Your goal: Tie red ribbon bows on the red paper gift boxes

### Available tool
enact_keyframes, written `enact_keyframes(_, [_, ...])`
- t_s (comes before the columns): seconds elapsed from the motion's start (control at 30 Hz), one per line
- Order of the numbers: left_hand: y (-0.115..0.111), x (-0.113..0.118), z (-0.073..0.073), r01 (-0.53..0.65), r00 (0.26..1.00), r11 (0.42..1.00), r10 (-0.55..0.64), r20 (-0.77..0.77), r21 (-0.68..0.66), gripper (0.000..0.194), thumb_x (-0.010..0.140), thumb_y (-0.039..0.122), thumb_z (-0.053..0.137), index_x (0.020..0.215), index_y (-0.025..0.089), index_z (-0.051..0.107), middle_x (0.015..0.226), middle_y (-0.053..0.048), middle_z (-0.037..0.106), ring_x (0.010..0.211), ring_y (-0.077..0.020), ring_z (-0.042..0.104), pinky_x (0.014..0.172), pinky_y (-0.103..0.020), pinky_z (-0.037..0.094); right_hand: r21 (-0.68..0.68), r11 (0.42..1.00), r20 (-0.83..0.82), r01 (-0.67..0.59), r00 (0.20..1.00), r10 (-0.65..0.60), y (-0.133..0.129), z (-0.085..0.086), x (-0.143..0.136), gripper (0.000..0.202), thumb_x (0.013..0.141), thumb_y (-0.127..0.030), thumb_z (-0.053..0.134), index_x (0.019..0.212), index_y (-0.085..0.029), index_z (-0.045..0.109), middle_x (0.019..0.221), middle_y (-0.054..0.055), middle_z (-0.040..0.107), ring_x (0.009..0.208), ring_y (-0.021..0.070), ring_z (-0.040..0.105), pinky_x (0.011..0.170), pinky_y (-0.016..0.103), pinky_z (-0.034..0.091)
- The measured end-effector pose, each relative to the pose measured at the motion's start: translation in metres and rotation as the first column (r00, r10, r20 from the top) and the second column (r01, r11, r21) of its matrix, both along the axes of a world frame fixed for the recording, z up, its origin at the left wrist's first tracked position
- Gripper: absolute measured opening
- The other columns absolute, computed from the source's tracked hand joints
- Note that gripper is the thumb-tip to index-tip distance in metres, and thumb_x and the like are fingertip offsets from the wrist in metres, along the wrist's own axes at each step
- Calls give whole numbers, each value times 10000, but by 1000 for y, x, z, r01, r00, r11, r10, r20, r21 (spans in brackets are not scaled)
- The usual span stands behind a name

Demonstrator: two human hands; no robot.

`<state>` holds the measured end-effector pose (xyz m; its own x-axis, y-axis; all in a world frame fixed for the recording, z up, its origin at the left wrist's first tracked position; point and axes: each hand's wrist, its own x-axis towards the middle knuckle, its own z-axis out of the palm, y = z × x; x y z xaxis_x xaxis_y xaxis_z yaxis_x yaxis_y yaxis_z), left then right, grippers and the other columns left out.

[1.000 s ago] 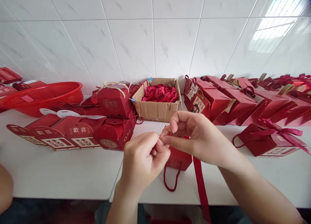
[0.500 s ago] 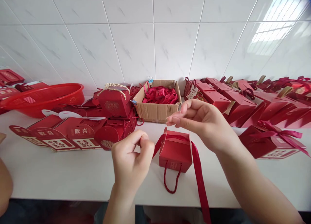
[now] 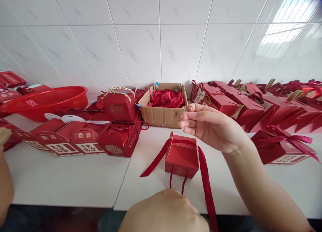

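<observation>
A small red gift box (image 3: 182,156) stands on the white table in front of me. A dark red ribbon (image 3: 206,178) runs through its top; one tail lies to the left, the other hangs over the table's front edge. My left hand (image 3: 166,212) is low in front of the box, its back toward me and its fingers hidden, covering the lower end of the box's rope handle (image 3: 183,183). Above and right of the box, my right hand (image 3: 206,124) hovers with loosely bent, parted fingers and nothing visible in them.
A cardboard box (image 3: 163,116) of red ribbons (image 3: 167,98) stands by the tiled wall. Several red gift boxes (image 3: 87,136) and a red basin (image 3: 50,101) are left. More boxes (image 3: 249,106) and a bow-tied box (image 3: 281,146) are right. Another person's arm (image 3: 5,181) shows far left.
My left hand has dropped down and right to the front of the box, leaving the ribbon's left tail lying on the table. My right hand's fingers have loosened and shifted slightly right.
</observation>
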<state>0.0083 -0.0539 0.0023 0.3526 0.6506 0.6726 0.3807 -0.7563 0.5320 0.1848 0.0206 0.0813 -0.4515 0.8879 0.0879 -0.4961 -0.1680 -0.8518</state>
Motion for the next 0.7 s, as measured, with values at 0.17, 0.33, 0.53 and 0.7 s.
enact_keyframes(0.17, [3,-1,-6,4,999,1000,-3,45,-22,158,650,199,436,533,225,540,550,44,362,503,-108,554,482,-196,355,-9,999,-36,-40,999,39,0,2,3,112,785,-95,617,804,-191,563,808,-19,697,803,119,705,716,200,559])
enact_keyframes(0.33, [2,-3,-9,14,997,996,-8,75,-89,172,664,215,445,518,222,535,531,51,363,473,-102,546,472,-193,355,-24,999,-54,-47,997,45,-2,4,3,106,788,-93,608,784,-188,560,782,-20,694,772,111,703,698,192,558])
enact_keyframes(0.53, [-1,-5,-6,62,997,971,-48,67,-232,174,708,236,477,559,227,568,547,57,414,523,-97,584,501,-186,372,-47,997,-83,-59,995,55,-3,4,3,100,792,-83,591,780,-181,571,786,-8,687,754,112,696,688,191,562])
enact_keyframes(0.7, [-8,-7,1,148,989,903,-145,38,-404,303,806,299,395,626,226,627,557,54,493,699,-139,655,600,-210,413,-60,996,-94,-59,994,53,-3,5,3,82,791,-91,585,775,-168,560,760,-9,642,714,108,665,657,203,548])
